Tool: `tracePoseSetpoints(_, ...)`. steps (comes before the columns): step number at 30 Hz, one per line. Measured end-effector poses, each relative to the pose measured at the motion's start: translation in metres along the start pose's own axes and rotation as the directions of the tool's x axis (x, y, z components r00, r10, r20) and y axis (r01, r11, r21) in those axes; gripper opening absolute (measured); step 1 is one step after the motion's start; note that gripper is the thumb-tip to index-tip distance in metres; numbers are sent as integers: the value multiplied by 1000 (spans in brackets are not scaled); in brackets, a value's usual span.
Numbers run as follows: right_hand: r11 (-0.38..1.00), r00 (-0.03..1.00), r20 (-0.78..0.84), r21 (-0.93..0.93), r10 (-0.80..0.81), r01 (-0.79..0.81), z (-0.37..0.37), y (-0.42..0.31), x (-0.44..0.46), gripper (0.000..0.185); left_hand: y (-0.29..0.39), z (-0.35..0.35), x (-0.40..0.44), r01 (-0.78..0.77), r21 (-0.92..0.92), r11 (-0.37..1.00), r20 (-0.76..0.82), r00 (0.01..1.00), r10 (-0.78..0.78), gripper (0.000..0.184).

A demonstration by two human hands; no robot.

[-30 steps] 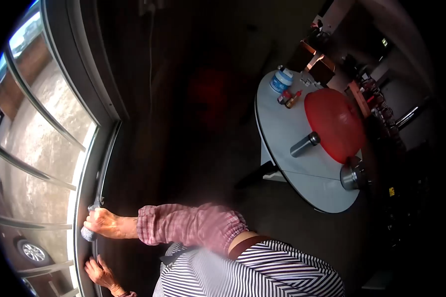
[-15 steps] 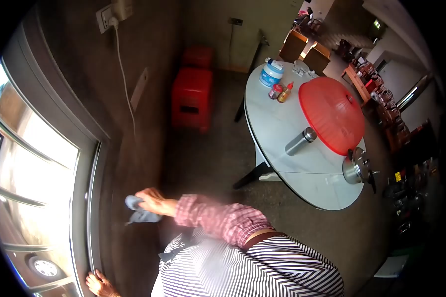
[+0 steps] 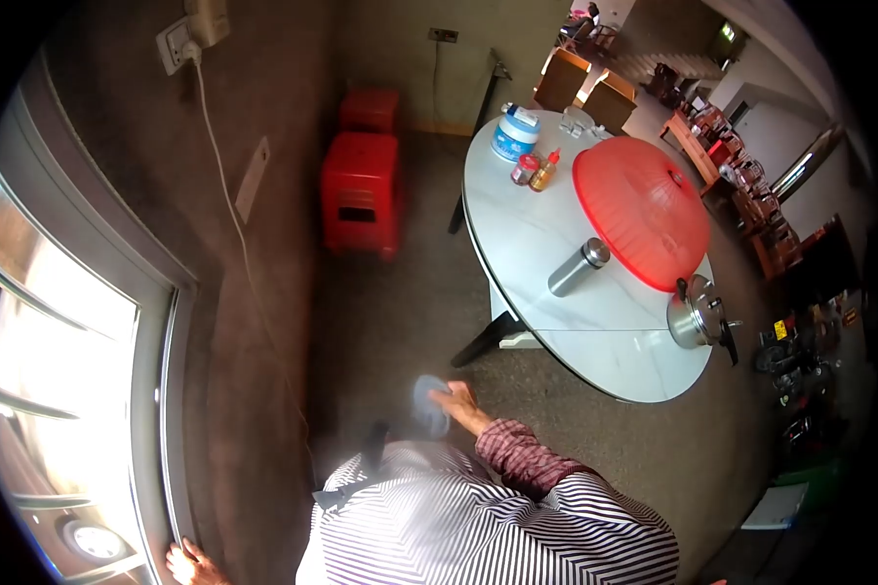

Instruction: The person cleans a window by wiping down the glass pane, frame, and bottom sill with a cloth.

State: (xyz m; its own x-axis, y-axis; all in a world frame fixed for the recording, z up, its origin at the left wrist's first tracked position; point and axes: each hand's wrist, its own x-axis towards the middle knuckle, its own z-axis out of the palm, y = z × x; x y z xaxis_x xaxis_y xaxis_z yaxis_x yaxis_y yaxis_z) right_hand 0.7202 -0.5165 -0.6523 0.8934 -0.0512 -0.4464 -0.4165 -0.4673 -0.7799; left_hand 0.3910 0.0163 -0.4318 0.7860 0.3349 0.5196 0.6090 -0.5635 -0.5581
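My right hand [image 3: 462,407] is closed on a blue-grey cloth [image 3: 429,405], blurred by motion, held over the floor in front of my striped apron [image 3: 498,522]. At the lower left, my left hand [image 3: 193,565] rests against the window frame [image 3: 173,419] with its fingers partly spread and nothing seen in them. Bright light comes through the barred window [image 3: 59,361] beside it.
A round white table [image 3: 537,244] bears a red dome cover [image 3: 644,210], a steel flask [image 3: 579,267], a pressure cooker [image 3: 693,314], a blue-white tub [image 3: 515,135] and small bottles. Red stools [image 3: 361,190] stand by the wall. A white cord [image 3: 226,175] hangs from a socket.
My right hand has moved away from the window frame to the right, carrying the cloth. My left hand stays at the frame. The view has shifted, and the stools show more clearly.
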Motion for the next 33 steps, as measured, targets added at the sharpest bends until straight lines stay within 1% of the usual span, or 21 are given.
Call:
tracePoseSetpoints(1,1000,999,-45,14,7,-6,-1,3,-1,38,-1,1,1,1,-22,1000,0,1000,-1,33)
tracePoseSetpoints(2,1000,1000,-28,13,-6,7,-1,4,0,38,-2,1,1,2,-43,999,1,1000,-2,33)
tracePoseSetpoints(4,999,1000,5,15,-30,30,3,2,1,39,-1,-6,2,22,-81,996,65,998,-17,26)
tracePoseSetpoints(5,996,983,183,75,31,-45,-9,-26,-10,57,0,-8,4,32,-101,994,97,995,-22,23)
tracePoseSetpoints(6,994,979,189,72,71,-85,-18,-62,-27,68,-4,11,-8,70,-101,992,102,993,-59,23)
tracePoseSetpoints(8,993,993,10,11,-117,116,2,-60,-29,61,-19,64,-43,148,-98,984,117,984,-136,33)
tracePoseSetpoints(10,989,988,55,28,-146,145,10,-61,-20,59,-20,72,-47,174,-107,979,115,980,-162,32)
tracePoseSetpoints(11,991,970,212,91,-120,103,8,-65,-13,57,-18,71,-46,177,-119,977,109,980,-164,32)
tracePoseSetpoints(14,988,958,254,101,-135,113,10,-85,-17,38,-14,58,-37,168,-134,977,100,983,-155,32)
tracePoseSetpoints(17,994,956,279,84,-96,75,24,-88,-12,38,-12,49,-29,162,-150,975,94,984,-149,32)
tracePoseSetpoints(20,992,961,255,92,-104,83,31,-95,-20,37,-6,42,-19,156,-175,972,76,987,-144,31)
tracePoseSetpoints(24,998,961,272,-10,-58,64,53,-85,-8,37,2,30,-3,150,-231,961,34,989,-146,31)
tracePoseSetpoints(27,996,965,254,63,-72,58,74,-74,4,36,14,16,9,152,-287,946,9,988,-155,31)
tracePoseSetpoints(30,988,945,318,152,-72,25,74,-114,-7,36,28,5,19,159,-355,921,-12,985,-175,31)
tracePoseSetpoints(33,980,959,244,169,-145,105,95,-137,-6,50,43,-5,28,153,-434,888,-31,982,-184,32)
